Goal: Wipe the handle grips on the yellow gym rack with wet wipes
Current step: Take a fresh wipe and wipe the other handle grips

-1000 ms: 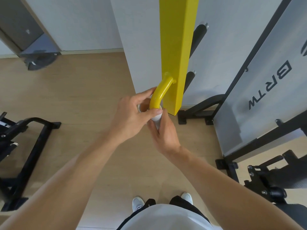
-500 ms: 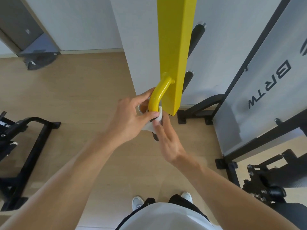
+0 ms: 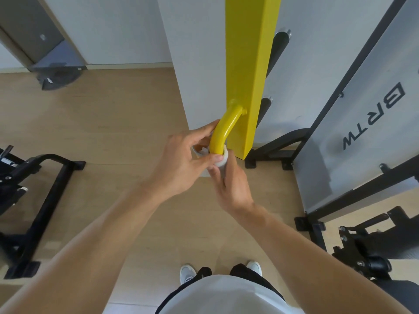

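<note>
A yellow rack post (image 3: 251, 64) runs down the middle, with a curved yellow handle bar (image 3: 224, 130) bending off its left side toward me. A white wet wipe (image 3: 221, 160) is wrapped around the handle where the grip begins; the grip itself is mostly hidden under my hands. My left hand (image 3: 186, 162) pinches the wipe from the left, thumb across its front. My right hand (image 3: 231, 184) closes around the wipe and grip from below and the right.
Two black pegs (image 3: 280, 45) stick out behind the post. A grey BRTW panel in a black frame (image 3: 371, 123) stands at the right, with black machine parts (image 3: 362, 250) below it. A black floor frame (image 3: 45, 196) lies at the left. My feet (image 3: 188, 271) are on wooden floor.
My right hand went from flat against the wipe to closed around it and the grip. My left hand stayed pinching the wipe at the top of the grip.
</note>
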A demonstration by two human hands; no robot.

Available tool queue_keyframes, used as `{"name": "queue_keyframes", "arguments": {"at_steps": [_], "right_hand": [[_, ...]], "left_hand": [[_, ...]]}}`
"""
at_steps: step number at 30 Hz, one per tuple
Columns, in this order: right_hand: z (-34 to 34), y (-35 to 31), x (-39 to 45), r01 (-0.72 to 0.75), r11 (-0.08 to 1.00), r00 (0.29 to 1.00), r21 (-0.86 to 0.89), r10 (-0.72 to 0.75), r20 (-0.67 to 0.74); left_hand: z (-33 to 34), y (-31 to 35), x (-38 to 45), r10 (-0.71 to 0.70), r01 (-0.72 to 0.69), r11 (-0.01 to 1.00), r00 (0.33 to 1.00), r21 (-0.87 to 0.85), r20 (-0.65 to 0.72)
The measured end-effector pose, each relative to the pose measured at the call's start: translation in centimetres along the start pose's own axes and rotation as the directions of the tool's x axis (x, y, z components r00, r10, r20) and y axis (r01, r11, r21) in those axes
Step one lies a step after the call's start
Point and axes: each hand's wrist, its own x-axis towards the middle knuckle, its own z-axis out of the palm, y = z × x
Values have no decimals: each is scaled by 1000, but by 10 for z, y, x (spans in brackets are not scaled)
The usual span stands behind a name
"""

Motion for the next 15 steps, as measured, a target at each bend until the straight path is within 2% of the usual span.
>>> {"name": "queue_keyframes", "arguments": {"at_steps": [3, 5, 11, 13, 15], "right_hand": [[7, 29, -22, -83, 983, 994, -162, 94, 63], [7, 38, -27, -134, 971, 984, -200, 154, 89], [-5, -2, 11, 69, 995, 997, -69, -72, -35], [-1, 3, 7, 67, 995, 997, -77, -69, -30], [7, 22, -8, -17, 990, 1000, -139, 17, -1]], "left_hand": [[6, 0, -2, 25, -24, 999, 999, 25, -34], [9, 1, -2, 31, -30, 999, 998, 21, -53], [8, 1, 1, 15, -15, 1000, 999, 2, -33], [8, 1, 1, 12, -12, 1000, 999, 5, -37], [8, 0, 2, 10, -10, 1000, 999, 4, -47]]}}
